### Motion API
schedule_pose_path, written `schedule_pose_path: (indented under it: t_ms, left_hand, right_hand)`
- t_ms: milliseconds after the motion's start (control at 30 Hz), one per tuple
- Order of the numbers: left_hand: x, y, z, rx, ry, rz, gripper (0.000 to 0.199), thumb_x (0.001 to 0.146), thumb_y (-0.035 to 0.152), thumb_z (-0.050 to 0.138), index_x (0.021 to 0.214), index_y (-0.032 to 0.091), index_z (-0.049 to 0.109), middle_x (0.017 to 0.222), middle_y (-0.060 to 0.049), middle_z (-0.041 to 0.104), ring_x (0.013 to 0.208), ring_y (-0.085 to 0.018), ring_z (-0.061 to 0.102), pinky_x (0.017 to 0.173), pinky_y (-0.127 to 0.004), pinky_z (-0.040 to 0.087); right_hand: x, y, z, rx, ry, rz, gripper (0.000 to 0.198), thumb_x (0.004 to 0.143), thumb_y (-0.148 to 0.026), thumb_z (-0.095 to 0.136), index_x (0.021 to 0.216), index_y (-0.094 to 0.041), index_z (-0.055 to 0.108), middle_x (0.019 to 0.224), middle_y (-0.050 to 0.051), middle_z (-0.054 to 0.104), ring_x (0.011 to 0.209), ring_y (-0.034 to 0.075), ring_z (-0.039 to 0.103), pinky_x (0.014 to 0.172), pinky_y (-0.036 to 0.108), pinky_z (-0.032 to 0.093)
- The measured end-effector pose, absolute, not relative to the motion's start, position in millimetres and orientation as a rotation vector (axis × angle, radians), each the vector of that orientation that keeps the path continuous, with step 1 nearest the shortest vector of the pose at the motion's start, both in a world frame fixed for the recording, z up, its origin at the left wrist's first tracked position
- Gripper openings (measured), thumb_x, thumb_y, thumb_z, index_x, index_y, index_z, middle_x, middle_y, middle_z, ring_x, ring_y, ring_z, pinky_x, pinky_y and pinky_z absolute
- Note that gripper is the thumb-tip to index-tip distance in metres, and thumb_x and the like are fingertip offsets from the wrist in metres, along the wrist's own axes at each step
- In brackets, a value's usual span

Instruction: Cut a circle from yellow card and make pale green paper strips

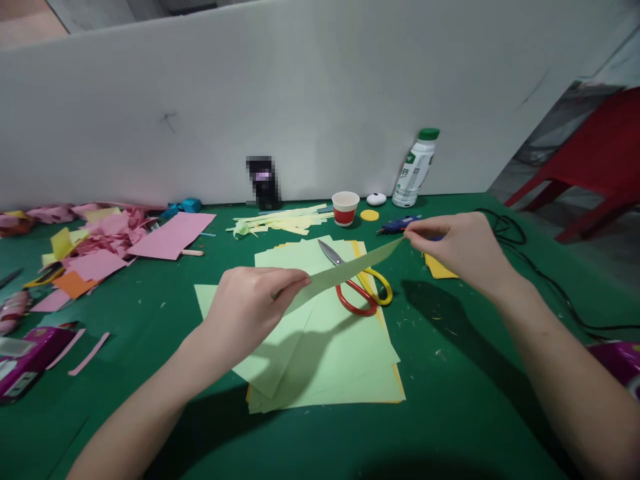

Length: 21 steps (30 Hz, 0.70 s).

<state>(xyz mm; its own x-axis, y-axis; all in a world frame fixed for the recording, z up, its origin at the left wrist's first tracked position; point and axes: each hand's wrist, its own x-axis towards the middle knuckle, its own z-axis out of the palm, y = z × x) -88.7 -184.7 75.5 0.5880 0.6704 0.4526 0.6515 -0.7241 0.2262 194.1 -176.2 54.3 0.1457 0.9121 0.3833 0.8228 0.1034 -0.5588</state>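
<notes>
Head view: from here I see the left hand [255, 303] pinching one end of a green paper strip [373, 259] and the right hand [460, 247] pinching the other, so it stretches in the air over the scissors [361, 291] and paper pile [340, 373]. This step looks like holding it straight; the next move needs gentle fingers, or it might rip. I can't tell what's inside the little cup [345, 213] or the closed bottle [415, 170].

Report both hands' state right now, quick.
Left hand: closed, pinching one end of the light green paper strip.
Right hand: closed, thumb and fingertips pinching the strip's other end.
</notes>
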Motion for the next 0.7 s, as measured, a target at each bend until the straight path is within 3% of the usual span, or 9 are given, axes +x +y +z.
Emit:
schedule_pose_path:
  t_ms: [100,200,300,367,467,567,700]
  left_hand:
    - [-91,-180,80,2.578,1.161,0.853,0.02,0.083,0.028,0.049,0.075,0.017,0.064,0.059,0.002,0.062,0.044,-0.007,0.047,0.042,-0.02,0.031]
    - [-91,-172,81,2.228,1.171,0.827,0.019,0.083,0.035,0.048,0.078,0.018,0.056,0.055,0.004,0.051,0.043,-0.007,0.039,0.04,-0.019,0.027]
    - [-87,-162,72,1.883,1.091,0.758,0.02,0.084,0.039,0.046,0.08,0.02,0.048,0.061,0.005,0.046,0.051,-0.008,0.044,0.044,-0.018,0.033]
    - [-83,-157,63,1.689,1.033,0.701,0.019,0.083,0.039,0.047,0.08,0.021,0.046,0.065,0.005,0.045,0.053,-0.008,0.045,0.045,-0.017,0.035]
    - [-77,-155,49,1.487,0.971,0.604,0.018,0.081,0.039,0.05,0.08,0.021,0.045,0.066,0.006,0.047,0.054,-0.007,0.046,0.046,-0.016,0.036]
    - [-73,-157,44,1.507,0.965,0.506,0.021,0.081,0.043,0.048,0.082,0.022,0.049,0.073,0.004,0.054,0.063,-0.009,0.053,0.051,-0.018,0.04]
    - [-70,-163,49,1.781,0.982,0.36,0.043,0.079,0.051,0.049,0.113,0.026,0.047,0.111,-0.003,0.057,0.096,-0.018,0.056,0.072,-0.025,0.047]
  right_hand:
    - [205,-175,59,-1.745,-1.597,0.324,0.014,0.074,-0.028,0.055,0.067,-0.02,0.064,0.069,0.009,0.067,0.075,0.028,0.063,0.068,0.04,0.046]
    - [203,-176,63,-1.65,-1.676,0.703,0.013,0.073,-0.03,0.058,0.079,-0.022,0.065,0.079,0.006,0.068,0.074,0.02,0.064,0.064,0.032,0.05]
    - [185,-178,58,-1.247,-1.737,1.274,0.032,0.07,-0.03,0.063,0.101,-0.024,0.06,0.101,0.005,0.064,0.079,0.017,0.061,0.063,0.029,0.05]
    - [167,-178,50,-0.963,-1.606,1.482,0.039,0.069,-0.03,0.065,0.106,-0.023,0.056,0.099,0.004,0.062,0.071,0.013,0.058,0.058,0.027,0.047]
    - [145,-180,41,-0.892,-1.312,1.504,0.03,0.069,-0.027,0.066,0.097,-0.021,0.059,0.077,-0.002,0.057,0.058,0.008,0.047,0.052,0.022,0.041]
    - [133,-182,38,-0.894,-1.175,1.489,0.031,0.069,-0.028,0.064,0.099,-0.022,0.058,0.071,-0.004,0.051,0.055,0.007,0.04,0.047,0.02,0.035]
    - [129,-184,38,-0.923,-1.161,1.472,0.033,0.067,-0.029,0.065,0.098,-0.021,0.058,0.071,-0.004,0.05,0.055,0.008,0.04,0.046,0.021,0.034]
